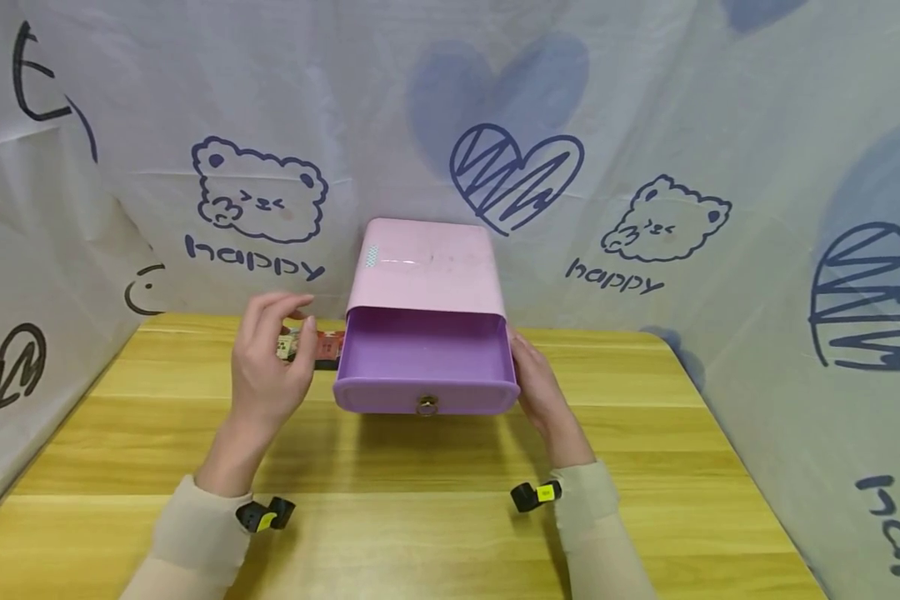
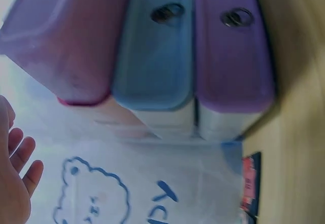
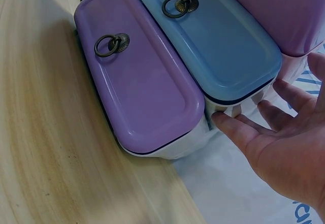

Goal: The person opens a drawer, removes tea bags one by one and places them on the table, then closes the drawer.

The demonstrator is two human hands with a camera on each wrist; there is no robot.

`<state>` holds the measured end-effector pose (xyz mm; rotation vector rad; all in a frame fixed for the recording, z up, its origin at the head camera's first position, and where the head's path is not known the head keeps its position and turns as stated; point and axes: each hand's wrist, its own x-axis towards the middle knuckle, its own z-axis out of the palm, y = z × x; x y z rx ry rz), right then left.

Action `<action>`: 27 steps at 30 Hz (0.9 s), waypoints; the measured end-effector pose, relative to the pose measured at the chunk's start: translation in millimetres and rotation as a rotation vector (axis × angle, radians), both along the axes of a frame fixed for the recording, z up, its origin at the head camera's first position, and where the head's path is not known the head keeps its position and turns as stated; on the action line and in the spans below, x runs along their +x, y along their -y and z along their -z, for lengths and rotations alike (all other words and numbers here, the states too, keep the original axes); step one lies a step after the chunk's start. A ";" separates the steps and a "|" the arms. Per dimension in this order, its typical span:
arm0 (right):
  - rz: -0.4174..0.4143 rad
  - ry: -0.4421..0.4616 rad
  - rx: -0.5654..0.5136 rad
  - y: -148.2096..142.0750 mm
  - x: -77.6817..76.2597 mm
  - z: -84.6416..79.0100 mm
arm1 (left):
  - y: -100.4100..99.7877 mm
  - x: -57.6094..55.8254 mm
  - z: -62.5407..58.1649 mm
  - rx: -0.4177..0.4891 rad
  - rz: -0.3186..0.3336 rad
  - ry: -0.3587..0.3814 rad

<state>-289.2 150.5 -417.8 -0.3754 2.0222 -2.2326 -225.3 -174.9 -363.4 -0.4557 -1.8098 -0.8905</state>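
Observation:
A small chest of drawers with a pink top [image 1: 438, 271] stands at the back of the table. Its purple top drawer [image 1: 382, 395] is pulled out, and nothing is seen inside. Below it, the blue middle drawer [image 3: 228, 46] and the purple bottom drawer [image 3: 147, 82] are closed, each with a ring handle. My left hand [image 1: 268, 358] is raised beside the chest's left side, fingers loosely bent and holding nothing. On the other side, my right hand [image 1: 543, 387] touches the chest's right wall with extended fingers, seen in the right wrist view near the blue drawer.
A flat red and black item [image 1: 328, 348] lies on the wooden table [image 1: 420, 517], left of the chest and partly behind my left hand. A white printed cloth [image 1: 390, 100] hangs close behind the chest and along both sides.

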 end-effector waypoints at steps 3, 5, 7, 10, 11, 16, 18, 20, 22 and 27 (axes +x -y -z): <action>0.002 0.001 0.006 0.2 0.0 -1.1 | -8.7 10.1 -11.5 -0.004 0.018 -0.068; 0.000 0.002 0.006 0.2 0.2 -1.8 | -16.1 17.6 -19.3 -0.014 0.025 -0.116; -0.001 0.001 0.004 0.0 0.4 -1.9 | -24.5 25.4 -26.6 -0.031 0.030 -0.162; -0.003 0.001 0.006 -0.5 0.7 -1.0 | -37.2 36.1 -35.0 -0.072 0.031 -0.228; -0.004 0.002 0.007 -0.7 0.8 -0.6 | -40.9 38.9 -37.0 -0.088 0.034 -0.248; 0.005 0.000 0.004 -0.2 1.0 0.2 | -56.4 47.2 -39.3 -0.212 0.033 -0.333; 0.008 -0.007 -0.005 0.1 0.7 0.4 | -61.6 48.6 -37.7 -0.267 0.034 -0.362; 0.007 -0.012 -0.010 0.3 0.2 0.6 | -66.1 49.2 -35.7 -0.306 0.039 -0.388; 0.009 -0.012 -0.013 0.5 0.1 0.8 | -69.4 49.4 -33.9 -0.336 0.048 -0.406; 0.006 -0.010 -0.011 0.9 -0.2 0.7 | -74.6 50.9 -29.4 -0.424 0.061 -0.433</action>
